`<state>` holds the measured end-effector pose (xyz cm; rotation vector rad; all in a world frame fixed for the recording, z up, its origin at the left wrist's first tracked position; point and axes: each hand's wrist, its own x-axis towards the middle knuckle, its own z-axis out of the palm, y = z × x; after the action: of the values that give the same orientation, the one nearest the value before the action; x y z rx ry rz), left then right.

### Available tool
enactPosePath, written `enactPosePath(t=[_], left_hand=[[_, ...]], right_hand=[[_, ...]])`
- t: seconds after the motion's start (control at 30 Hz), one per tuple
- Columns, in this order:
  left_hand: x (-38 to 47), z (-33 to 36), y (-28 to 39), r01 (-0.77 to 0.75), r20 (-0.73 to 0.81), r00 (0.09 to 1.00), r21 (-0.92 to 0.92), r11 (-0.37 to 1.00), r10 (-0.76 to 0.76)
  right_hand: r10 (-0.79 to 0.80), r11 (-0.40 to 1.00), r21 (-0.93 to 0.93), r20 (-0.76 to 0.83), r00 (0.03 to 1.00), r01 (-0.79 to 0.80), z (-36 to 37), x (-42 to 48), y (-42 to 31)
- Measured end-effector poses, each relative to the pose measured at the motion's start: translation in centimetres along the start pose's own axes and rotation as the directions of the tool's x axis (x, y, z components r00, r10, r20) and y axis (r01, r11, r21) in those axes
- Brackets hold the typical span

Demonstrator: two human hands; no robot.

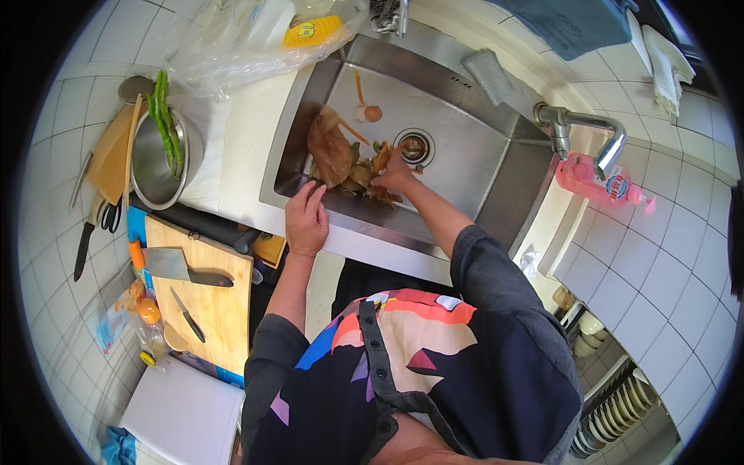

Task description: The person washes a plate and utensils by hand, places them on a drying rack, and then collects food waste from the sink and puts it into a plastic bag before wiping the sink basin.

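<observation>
My right hand (395,173) reaches into the stainless steel sink (465,145), its fingers closed on part of a pile of vegetable peelings (359,175) beside the drain (414,148). What exactly lies between the fingers is partly hidden. At the sink's near left edge is my left hand (307,218), fingertips by the rim, touching or close to a crumpled, translucent brownish plastic bag (330,148). Whether it pinches the bag cannot be told. Farther back in the sink lie an eggshell piece (372,113) and an orange peel strip (359,87).
Left of the sink, a metal pot (157,174) bears long green peppers (165,125). A cutting board (221,302) holds a cleaver (168,263) and a small knife (189,317). A faucet (604,133) and pink soap bottle (598,179) stand right; a plastic bag (232,58) lies behind.
</observation>
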<state>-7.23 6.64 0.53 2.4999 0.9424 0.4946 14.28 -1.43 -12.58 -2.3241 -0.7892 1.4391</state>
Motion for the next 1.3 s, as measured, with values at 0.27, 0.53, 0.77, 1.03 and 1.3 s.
enactPosePath(t=[0.27,0.53,0.77,1.03,1.3], left_hand=[[-0.5,0.1,-0.5,0.018,0.003,1.000,-0.004,1.000,-0.018],[-0.4,-0.1,-0.4,0.036,0.018,0.999,-0.031,0.999,-0.036],[-0.4,-0.1,-0.5,0.039,0.008,0.999,-0.036,0.999,-0.039],[-0.4,0.1,-0.7,0.035,0.005,0.999,-0.044,0.998,-0.035],[-0.3,0.1,-0.7,0.021,-0.012,1.000,-0.043,0.999,-0.021]], right_hand=[[0.003,0.969,-0.243,0.170,0.985,0.039,-1.0,0.8,-3.8],[-0.092,0.995,0.012,-0.245,0.965,0.098,-1.3,2.2,-5.9],[-0.116,0.991,0.012,-0.463,0.879,0.137,-1.8,7.0,-4.8],[0.004,0.998,-0.062,-0.259,0.966,-0.020,-3.8,9.7,-11.3],[-0.146,0.934,-0.324,0.040,0.989,0.151,0.7,7.1,-13.1]])
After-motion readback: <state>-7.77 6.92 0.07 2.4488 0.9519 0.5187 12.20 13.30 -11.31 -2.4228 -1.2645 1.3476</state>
